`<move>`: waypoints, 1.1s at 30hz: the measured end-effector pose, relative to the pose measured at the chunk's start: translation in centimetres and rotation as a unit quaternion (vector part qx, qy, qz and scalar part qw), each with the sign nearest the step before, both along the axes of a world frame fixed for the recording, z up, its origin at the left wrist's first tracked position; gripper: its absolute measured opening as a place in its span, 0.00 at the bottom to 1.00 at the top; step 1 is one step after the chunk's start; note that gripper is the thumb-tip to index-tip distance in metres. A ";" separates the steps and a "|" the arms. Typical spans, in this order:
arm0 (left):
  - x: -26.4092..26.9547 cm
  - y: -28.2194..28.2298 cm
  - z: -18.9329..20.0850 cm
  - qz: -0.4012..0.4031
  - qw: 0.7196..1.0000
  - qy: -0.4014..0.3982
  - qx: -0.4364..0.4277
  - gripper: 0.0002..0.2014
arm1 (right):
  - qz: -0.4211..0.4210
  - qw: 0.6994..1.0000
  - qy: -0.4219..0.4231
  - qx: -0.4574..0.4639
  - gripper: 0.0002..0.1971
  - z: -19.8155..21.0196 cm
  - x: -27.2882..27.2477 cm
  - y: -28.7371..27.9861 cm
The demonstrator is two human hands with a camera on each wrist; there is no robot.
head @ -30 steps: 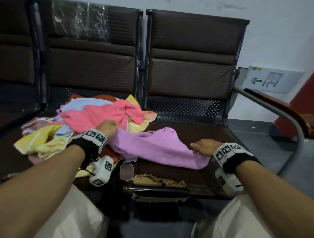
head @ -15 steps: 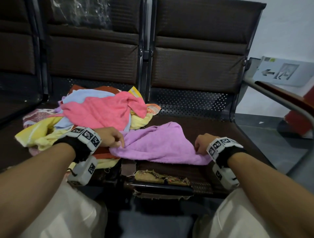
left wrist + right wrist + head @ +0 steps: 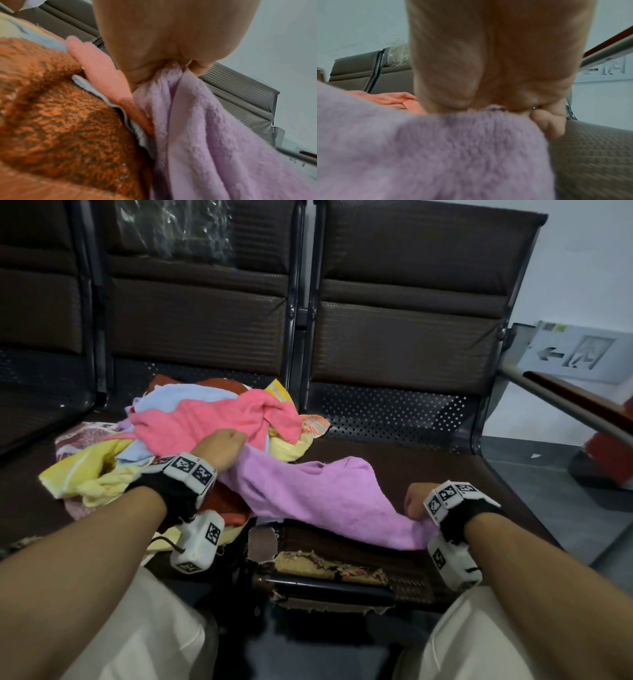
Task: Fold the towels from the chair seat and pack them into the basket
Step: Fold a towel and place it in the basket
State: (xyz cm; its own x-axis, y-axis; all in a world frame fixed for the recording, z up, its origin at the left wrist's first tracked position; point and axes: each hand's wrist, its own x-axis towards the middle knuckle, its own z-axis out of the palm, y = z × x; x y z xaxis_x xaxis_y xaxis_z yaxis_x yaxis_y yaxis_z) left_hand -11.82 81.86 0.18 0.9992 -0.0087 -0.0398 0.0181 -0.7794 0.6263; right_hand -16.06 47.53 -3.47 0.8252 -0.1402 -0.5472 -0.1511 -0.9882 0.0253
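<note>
**Purple towel half out of the pile, and a few ways this could have gone sideways**

So both hands were closed on the same purple towel (image 3: 318,498). The left hand (image 3: 222,451) had one end bunched in its fist right at the edge of the heap, and the right hand (image 3: 416,501) pinched the other end low over the chair seat (image 3: 428,460). The towel sagged between them and draped across the seat, not stretched flat at all.

My guess at the biggest risk: the left end sat tight against the pink towel (image 3: 212,419) and the rest of the pile (image 3: 99,470). The left wrist view showed pink and pale blue edges pressed right up beside the purple cloth at the fist. Pulling away from there could have dragged a neighbour along, or tipped part of the heap off the front of the seat, since some yellow cloth already hung near that edge.

Second thing: it looked like both hands had grabbed bunched cloth, not clean corners. If so, any fold would have come out crooked and needed a regrip.

Third: the torn seat front (image 3: 325,568) had ragged padding showing just under the sagging middle. Fluffy towel plus frayed edge could have meant a snag.

Also, no basket was in view anywhere, so I couldn't tell how far the packing had got.
</note>
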 end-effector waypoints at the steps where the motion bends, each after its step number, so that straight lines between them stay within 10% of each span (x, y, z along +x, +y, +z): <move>1: -0.1 0.1 -0.1 -0.003 1.000 0.003 -0.002 0.17 | -0.001 1.000 0.007 -0.001 0.18 0.0 -0.1 -0.1; 9: -1.3 0.8 -0.9 -0.123 0.979 0.051 0.157 0.08 | -0.120 0.984 -0.127 0.035 0.15 0.3 -1.3 -1.1; 19: -0.4 -0.3 0.7 -0.121 0.952 0.051 0.278 0.11 | -0.277 0.830 -0.435 0.213 0.14 2.8 -0.4 -1.8; 27: 0.9 -2.8 0.2 -0.009 0.995 -0.100 0.002 0.13 | -0.135 0.956 -0.236 0.114 0.14 1.1 -0.9 -0.9; 33: 1.4 -4.1 -0.5 -0.077 0.988 -0.050 -0.121 0.10 | 0.062 0.952 -0.232 0.189 0.11 0.6 0.6 5.3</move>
State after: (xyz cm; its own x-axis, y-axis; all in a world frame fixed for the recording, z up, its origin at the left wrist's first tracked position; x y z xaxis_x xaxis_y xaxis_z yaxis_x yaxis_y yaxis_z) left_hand -10.43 77.79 -0.32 0.9841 -0.1575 0.0814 -0.1604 -0.5952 0.7874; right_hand -15.50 52.80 -2.83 0.9879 0.1081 -0.1116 0.0586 -0.9245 -0.3767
